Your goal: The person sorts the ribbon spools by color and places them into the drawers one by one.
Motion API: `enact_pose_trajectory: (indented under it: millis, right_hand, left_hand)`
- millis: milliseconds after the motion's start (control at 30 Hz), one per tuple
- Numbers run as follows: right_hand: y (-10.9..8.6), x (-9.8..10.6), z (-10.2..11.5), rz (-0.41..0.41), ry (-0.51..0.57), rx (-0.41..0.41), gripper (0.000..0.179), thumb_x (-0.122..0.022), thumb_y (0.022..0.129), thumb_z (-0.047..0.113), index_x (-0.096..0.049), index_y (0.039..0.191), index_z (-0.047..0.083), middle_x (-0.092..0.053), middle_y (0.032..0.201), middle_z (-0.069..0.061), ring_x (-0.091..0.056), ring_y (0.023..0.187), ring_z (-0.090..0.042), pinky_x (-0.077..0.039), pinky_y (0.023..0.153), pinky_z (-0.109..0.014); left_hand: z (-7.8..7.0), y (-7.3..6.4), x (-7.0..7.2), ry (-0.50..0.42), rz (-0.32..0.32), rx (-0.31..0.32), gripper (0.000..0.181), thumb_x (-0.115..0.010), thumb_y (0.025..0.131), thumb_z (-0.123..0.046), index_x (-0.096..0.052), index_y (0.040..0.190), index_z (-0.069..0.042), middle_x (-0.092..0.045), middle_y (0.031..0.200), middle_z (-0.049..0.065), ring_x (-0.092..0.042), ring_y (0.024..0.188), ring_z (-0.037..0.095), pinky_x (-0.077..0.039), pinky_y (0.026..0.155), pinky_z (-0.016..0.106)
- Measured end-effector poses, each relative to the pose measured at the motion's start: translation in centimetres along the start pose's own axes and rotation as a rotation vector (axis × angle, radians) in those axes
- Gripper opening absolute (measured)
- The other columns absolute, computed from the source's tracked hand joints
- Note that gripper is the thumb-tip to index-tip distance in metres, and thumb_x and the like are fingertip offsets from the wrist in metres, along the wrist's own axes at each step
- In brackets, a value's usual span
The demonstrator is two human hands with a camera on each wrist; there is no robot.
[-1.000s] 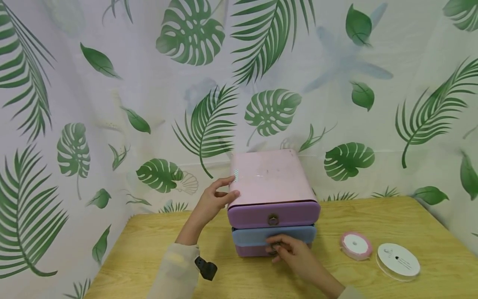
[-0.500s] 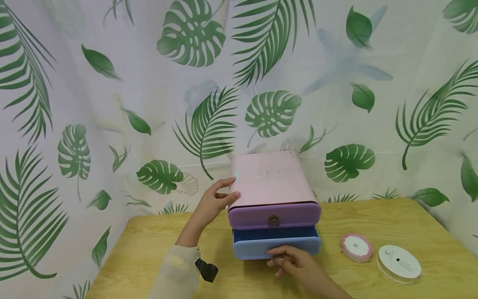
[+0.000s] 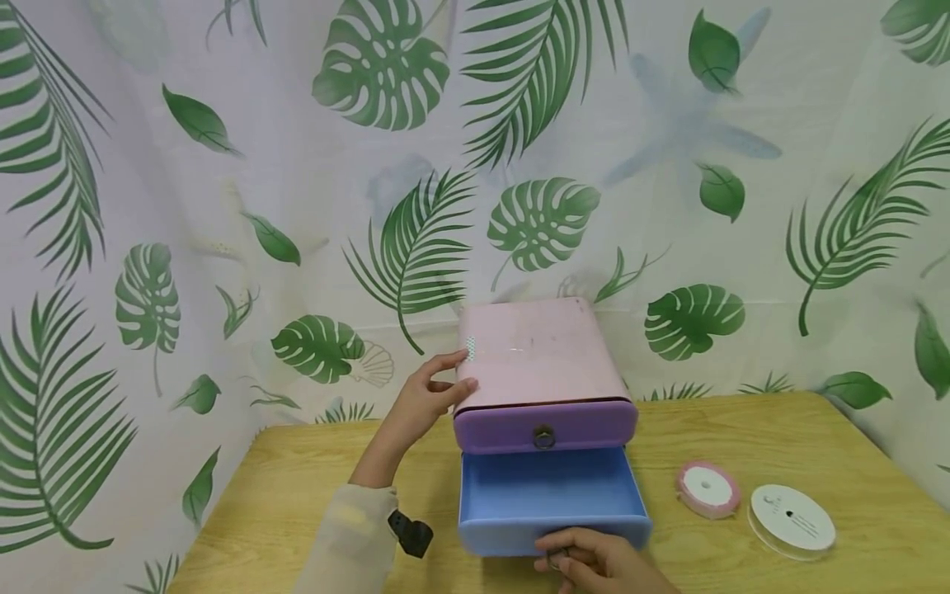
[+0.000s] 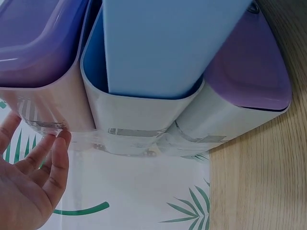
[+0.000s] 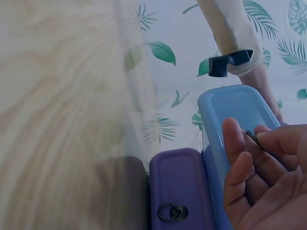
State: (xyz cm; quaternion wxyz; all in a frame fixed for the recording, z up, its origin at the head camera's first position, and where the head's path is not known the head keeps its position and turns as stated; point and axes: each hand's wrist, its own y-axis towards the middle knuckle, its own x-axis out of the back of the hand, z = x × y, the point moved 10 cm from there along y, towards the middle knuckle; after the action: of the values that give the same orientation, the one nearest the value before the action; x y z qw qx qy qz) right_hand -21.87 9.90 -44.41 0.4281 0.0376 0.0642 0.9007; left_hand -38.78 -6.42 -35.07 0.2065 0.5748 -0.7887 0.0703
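Observation:
A small pink drawer cabinet (image 3: pixel 538 351) stands at the back middle of the wooden table (image 3: pixel 297 495). Its blue middle drawer (image 3: pixel 549 499) is pulled far out and looks empty. My right hand (image 3: pixel 586 563) pinches the metal ring pull (image 5: pixel 253 139) on the blue drawer's front (image 5: pixel 230 115). The top purple drawer (image 3: pixel 545 426) is closed, with its ring hanging. Straight fingers of my left hand (image 3: pixel 430 396) press on the cabinet's upper left edge, and the left wrist view shows these fingers (image 4: pixel 53 163) touching its side. A lower purple drawer (image 5: pixel 177 191) shows under the blue one.
A pink ribbon spool (image 3: pixel 707 488) and a flat clear spool (image 3: pixel 791 518) lie on the table right of the cabinet. A leaf-print curtain (image 3: pixel 223 206) hangs close behind the table and along both sides.
The blue drawer has slid out toward me from nearly closed to wide open, drawn by my right hand on its ring. My left hand and the cabinet have stayed put.

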Motion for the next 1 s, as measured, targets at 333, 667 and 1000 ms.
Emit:
enact_pose_trajectory:
  millis: [333, 667, 1000]
  right_hand:
    - [-0.8, -1.2, -0.5, 0.081, 0.102, 0.028, 0.04, -0.042, 0.103, 0.009, -0.045, 0.13, -0.02, -0.069, 0.119, 0.006, -0.062, 0.11, 0.0, -0.049, 0.087, -0.015]
    - [-2.7, 0.3, -1.1, 0.148, 0.08, -0.025, 0.036, -0.038, 0.104, 0.011, -0.052, 0.136, 0.001, -0.059, 0.126, 0.025, -0.054, 0.114, 0.008, -0.047, 0.089, -0.015]
    - [-6.7, 3.4, 1.5, 0.208, -0.007, -0.078, 0.044, -0.035, 0.103, 0.0, -0.047, 0.142, 0.016, -0.056, 0.133, 0.021, -0.06, 0.111, -0.002, -0.048, 0.09, -0.019]
  left_hand:
    - [0.2, 0.2, 0.0, -0.024, 0.011, -0.007, 0.056, -0.066, 0.091, -0.035, -0.047, 0.144, -0.028, -0.042, 0.149, 0.007, -0.061, 0.115, 0.027, -0.047, 0.097, 0.053]
    - [0.1, 0.2, -0.2, -0.031, 0.0, 0.0, 0.053, -0.066, 0.091, -0.034, -0.049, 0.141, -0.031, -0.044, 0.147, 0.003, -0.062, 0.113, 0.024, -0.048, 0.097, 0.052]
    - [0.1, 0.0, 0.0, -0.049, 0.0, 0.001, 0.053, -0.066, 0.091, -0.034, -0.05, 0.141, -0.031, -0.044, 0.147, 0.004, -0.061, 0.113, 0.024, -0.048, 0.096, 0.052]
